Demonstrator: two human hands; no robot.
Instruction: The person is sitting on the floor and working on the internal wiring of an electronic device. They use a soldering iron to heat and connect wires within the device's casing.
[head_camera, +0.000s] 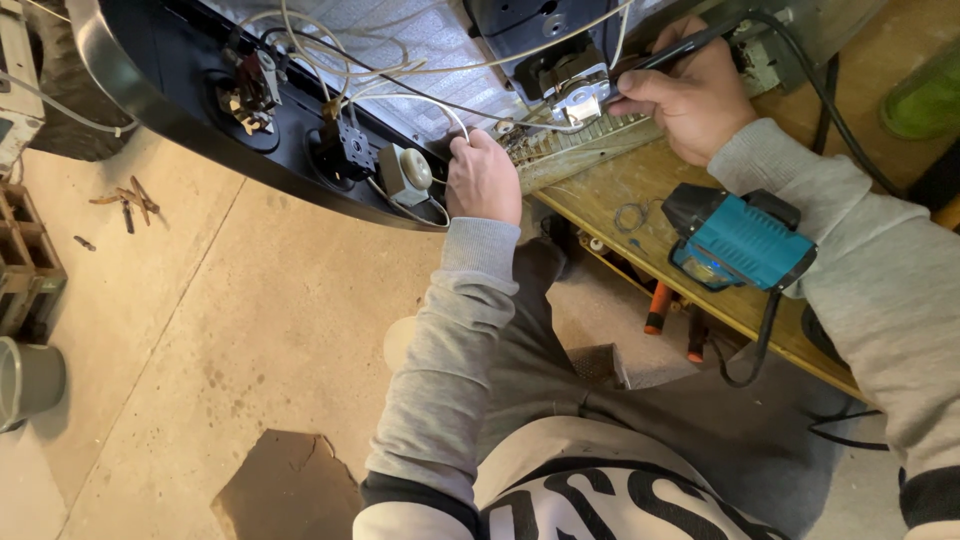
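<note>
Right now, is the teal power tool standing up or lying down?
Lying down: the teal power tool rests on its side on the wooden bench, untouched.

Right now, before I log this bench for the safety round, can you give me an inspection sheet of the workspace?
Surface: wooden bench, worn, bearing an open appliance panel.
Job's things: pen-shaped black tool at a switch block; white wires.
Clutter: teal power tool; orange-handled tools beneath the bench.
Grippers: left hand pinches a white wire; right hand grips the tool.
Cables: black cord trails from the tool.
Surroundings: concrete floor, grey bucket.
</note>
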